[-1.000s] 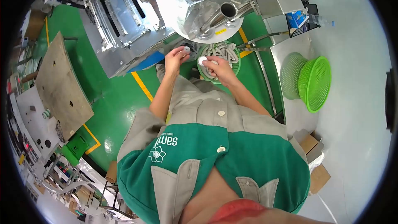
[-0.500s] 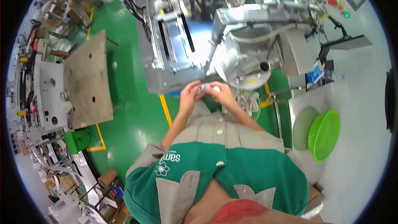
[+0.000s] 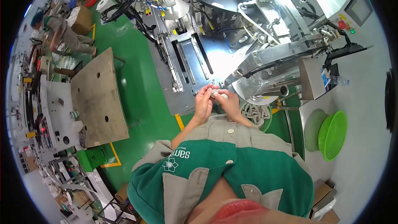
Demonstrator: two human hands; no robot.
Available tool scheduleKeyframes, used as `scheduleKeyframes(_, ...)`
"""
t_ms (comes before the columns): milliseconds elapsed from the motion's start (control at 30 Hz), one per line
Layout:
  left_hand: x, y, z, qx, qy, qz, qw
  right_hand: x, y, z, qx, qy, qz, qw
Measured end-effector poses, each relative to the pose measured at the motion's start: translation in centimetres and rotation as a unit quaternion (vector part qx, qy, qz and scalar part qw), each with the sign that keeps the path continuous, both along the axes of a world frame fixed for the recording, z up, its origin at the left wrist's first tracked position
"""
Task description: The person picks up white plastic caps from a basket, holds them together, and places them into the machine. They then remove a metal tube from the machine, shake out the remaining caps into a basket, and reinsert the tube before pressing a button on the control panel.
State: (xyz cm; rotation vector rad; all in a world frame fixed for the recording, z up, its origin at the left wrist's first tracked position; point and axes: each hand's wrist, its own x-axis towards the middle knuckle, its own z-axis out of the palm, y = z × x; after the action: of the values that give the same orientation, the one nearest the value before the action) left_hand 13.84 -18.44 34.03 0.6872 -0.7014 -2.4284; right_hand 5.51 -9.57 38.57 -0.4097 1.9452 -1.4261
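Close together in front of my waist are my two hands, at the front edge of the machine table (image 3: 182,104). My left hand (image 3: 203,104) pinches a small white round part (image 3: 214,93) between thumb and fingertips. My right hand (image 3: 230,105) is curled closed, with a short white piece (image 3: 224,96) showing at its fingers. Its fingertips meet the round part too. What lies deeper in the palms is hidden. Just beyond the hands is the machine's bright metal surface.
A green basket of whitish pieces (image 3: 257,114) stands below the machine, right of my hands. Farther right is a bright green plastic basket (image 3: 333,135). A wooden board (image 3: 98,99) and a green bin (image 3: 92,159) lie left. A co-worker (image 3: 62,33) bends at upper left.
The view has turned, so machine and floor appear shifted. My hands stay together on the white part, which shows more clearly now. More of the co-worker is visible at upper left.
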Motion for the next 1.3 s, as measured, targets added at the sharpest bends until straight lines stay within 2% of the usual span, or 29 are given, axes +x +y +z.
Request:
scheduleKeyframes(200,-0.4,-1.8,-0.4,0.038,-0.034,-0.077,0.996,-0.3,-1.3,0.4,-0.002,-0.109,-0.007,0.994)
scheduleKeyframes(267,-0.6,-1.6,0.0,0.042,-0.06,-0.055,0.996,-0.1,-1.9,0.4,0.029,-0.074,-0.034,0.996)
scheduleKeyframes(400,0.5,-2.0,-0.1,0.069,-0.141,-0.115,0.981,0.2,-2.4,-2.5,0.052,0.184,-0.006,0.982)
scheduleKeyframes(533,1.3,-2.1,-2.1,0.063,-0.178,-0.062,0.98,1.5,-2.9,-4.2,0.041,0.229,0.034,0.972)
scheduleKeyframes(600,2.1,-2.2,-3.7,0.118,-0.165,-0.037,0.978,2.0,-3.1,-5.0,0.071,0.185,0.036,0.979)
scheduleKeyframes(767,4.2,-2.3,-8.1,0.126,-0.184,0.001,0.975,3.4,-3.7,-6.2,0.085,0.219,0.093,0.968)
scheduleKeyframes(867,5.2,-3.2,-6.6,0.129,-0.232,0.016,0.964,3.9,-4.1,-7.0,0.058,0.162,0.124,0.977)
scheduleKeyframes(933,6.3,-4.4,-6.6,0.074,-0.238,0.006,0.968,4.2,-4.4,-8.8,0.008,0.097,0.112,0.989)
scheduleKeyframes(1000,6.2,-6.1,-4.5,-0.089,-0.351,-0.023,0.932,3.8,-4.7,-8.6,-0.05,0.02,0.088,0.995)
scheduleKeyframes(1033,7.0,-7.1,-4.7,-0.215,-0.412,-0.049,0.884,2.7,-4.5,-7.8,-0.017,-0.12,0.095,0.988)
scheduleKeyframes(1067,7.8,-8.1,-4.8,-0.337,-0.462,-0.073,0.817,2.0,-4.3,-8.0,-0.03,-0.205,0.075,0.975)
scheduleKeyframes(1133,8.2,-9.4,-4.4,-0.457,-0.53,-0.163,0.695,0.8,-4.1,-8.5,-0.058,-0.368,0.036,0.928)
scheduleKeyframes(1167,8.5,-9.9,-4.2,-0.511,-0.556,-0.205,0.622,0.2,-4.0,-8.1,-0.063,-0.37,0.028,0.926)
scheduleKeyframes(1267,9.7,-10.5,-7.1,-0.666,-0.471,-0.182,0.55,-0.8,-3.5,-7.7,-0.072,-0.379,0.015,0.923)
scheduleKeyframes(1300,9.7,-10.5,-7.6,-0.659,-0.469,-0.191,0.557,-1.1,-3.3,-7.3,-0.073,-0.379,0.017,0.922)
